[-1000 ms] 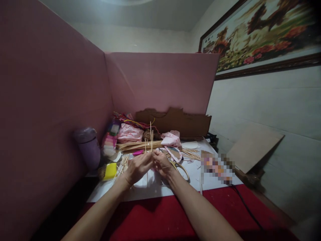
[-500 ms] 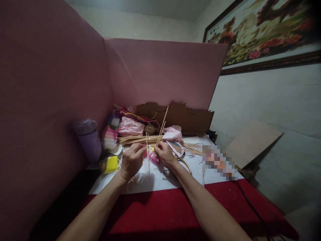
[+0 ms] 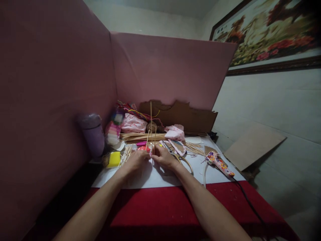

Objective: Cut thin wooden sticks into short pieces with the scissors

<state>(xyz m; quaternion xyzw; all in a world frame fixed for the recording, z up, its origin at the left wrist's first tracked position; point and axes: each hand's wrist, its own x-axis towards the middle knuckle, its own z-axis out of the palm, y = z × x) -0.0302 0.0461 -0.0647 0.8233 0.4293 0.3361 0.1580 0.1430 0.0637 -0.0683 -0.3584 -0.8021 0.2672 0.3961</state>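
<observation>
Both hands meet over a white sheet (image 3: 155, 177) on the red table. My left hand (image 3: 136, 160) and my right hand (image 3: 164, 157) pinch the bottoms of a few thin bamboo sticks (image 3: 151, 127), which stand nearly upright between them. Something small and pink-red (image 3: 143, 148) lies just past my left fingers. Behind the hands lies a flat bundle of more sticks (image 3: 141, 136).
Scissors (image 3: 182, 159) lie right of my right hand, and a patterned glue gun (image 3: 220, 164) with a black cord beyond them. A yellow block (image 3: 114, 159), a purple cup (image 3: 92, 134), pink fabric (image 3: 175, 133), a twine ball (image 3: 151, 127), cardboard (image 3: 183, 115) and pink partition walls (image 3: 173, 70) surround the sheet.
The sticks, tilted to the right half a second ago, now stand almost upright again. Both hands stay pinched together on them. The camera has shifted slightly.
</observation>
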